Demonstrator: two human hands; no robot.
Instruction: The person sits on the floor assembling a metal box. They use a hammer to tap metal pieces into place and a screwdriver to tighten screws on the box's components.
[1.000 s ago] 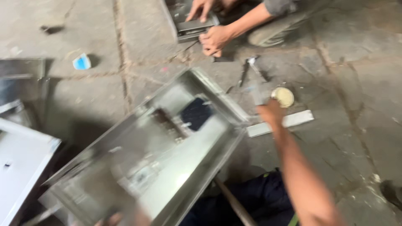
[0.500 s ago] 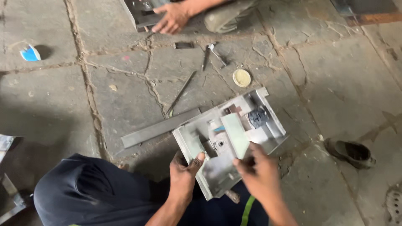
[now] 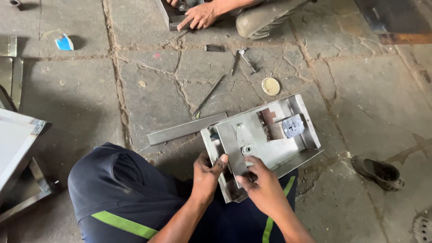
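A shallow grey sheet-metal box [image 3: 288, 148] with small fittings inside lies tilted on the stone floor, its near end over my lap. My left hand [image 3: 208, 174] grips the box's near left rim, thumb hooked over the edge. My right hand [image 3: 263, 186] rests on the near end of a loose metal plate [image 3: 238, 146] that lies inside the box, fingers pinching it. A round grey part [image 3: 293, 126] sits in the box's far right end.
A flat metal strip [image 3: 184, 128], a thin rod [image 3: 208, 95], hand tools [image 3: 243, 60] and a round yellowish lid [image 3: 270, 86] lie on the floor beyond. Another person's hand [image 3: 198, 15] works on a metal box at the top. A shoe [image 3: 377, 171] sits right; metal panels [image 3: 15, 139] left.
The view has steadied and shifted slightly. Both hands stay on the near end of the box; the loose plate now lies flatter inside it.
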